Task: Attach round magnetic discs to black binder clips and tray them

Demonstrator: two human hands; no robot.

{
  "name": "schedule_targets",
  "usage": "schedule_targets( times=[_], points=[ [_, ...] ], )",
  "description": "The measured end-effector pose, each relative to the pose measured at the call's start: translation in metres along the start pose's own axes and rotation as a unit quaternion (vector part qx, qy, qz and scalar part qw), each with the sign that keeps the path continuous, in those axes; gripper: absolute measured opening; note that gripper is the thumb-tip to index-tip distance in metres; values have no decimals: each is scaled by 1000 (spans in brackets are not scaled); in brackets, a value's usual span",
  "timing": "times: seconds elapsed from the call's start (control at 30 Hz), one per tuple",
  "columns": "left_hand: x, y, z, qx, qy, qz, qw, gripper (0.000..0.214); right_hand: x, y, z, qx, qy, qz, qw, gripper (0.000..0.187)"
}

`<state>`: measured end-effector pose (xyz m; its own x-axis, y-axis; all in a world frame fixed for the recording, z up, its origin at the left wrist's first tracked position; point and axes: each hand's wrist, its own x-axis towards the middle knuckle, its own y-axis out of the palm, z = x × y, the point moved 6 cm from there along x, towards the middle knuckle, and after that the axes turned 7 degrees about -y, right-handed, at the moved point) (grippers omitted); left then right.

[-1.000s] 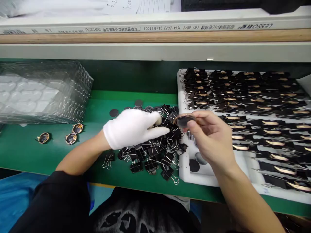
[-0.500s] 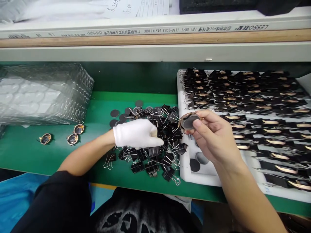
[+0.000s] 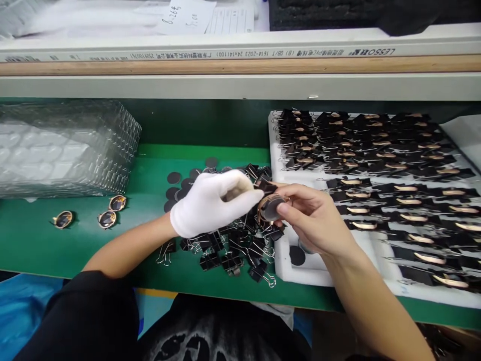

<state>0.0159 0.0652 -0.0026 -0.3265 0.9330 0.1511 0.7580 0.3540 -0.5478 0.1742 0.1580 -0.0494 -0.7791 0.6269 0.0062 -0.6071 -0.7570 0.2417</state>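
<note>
In a white glove, my left hand (image 3: pixel 220 200) is closed, pinching a black binder clip (image 3: pixel 266 188) at the top edge of a round gold-rimmed piece (image 3: pixel 260 213). My bare right hand (image 3: pixel 315 215) grips that piece, its thumb pressing a dark grey disc (image 3: pixel 273 208) flat against the face. Whether the clip's jaws are spread is hidden by the fingers. Beneath both hands lies a heap of black binder clips (image 3: pixel 231 260) with silver wire handles. Loose grey discs (image 3: pixel 173 178) are scattered behind and left of the heap.
At right, a white foam tray (image 3: pixel 281 271) bears rows of clipped gold-rimmed pieces (image 3: pixel 409 202). Three round gold-rimmed pieces (image 3: pixel 107 219) lie on the green table (image 3: pixel 139 245) at left. Behind them stand stacked clear plastic trays (image 3: pixel 67 150). A shelf edge (image 3: pixel 225 87) crosses above.
My left hand has risen from the clip heap and moved right to the round piece, now with a binder clip in its fingers. My right hand has shifted left and slightly down.
</note>
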Motion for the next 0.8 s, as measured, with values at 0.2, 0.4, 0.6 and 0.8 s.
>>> schedule_targets(
  times=[0.2, 0.4, 0.6, 0.8],
  points=[
    [7, -2, 11, 123, -44, 54, 990, 45, 1, 3, 9, -20, -39, 9, 999, 10],
    [6, 10, 11, 106, -31, 164, 980, 50, -1, 6, 8, -33, -14, 37, 999, 11],
    [8, 7, 15, 135, -2, 168, 977, 47, -1, -2, 4, -25, 8, 20, 999, 9],
    [12, 8, 18, 13, -72, 126, 989, 39, 6, -15, -5, 134, 36, -157, 978, 21]
  ],
)
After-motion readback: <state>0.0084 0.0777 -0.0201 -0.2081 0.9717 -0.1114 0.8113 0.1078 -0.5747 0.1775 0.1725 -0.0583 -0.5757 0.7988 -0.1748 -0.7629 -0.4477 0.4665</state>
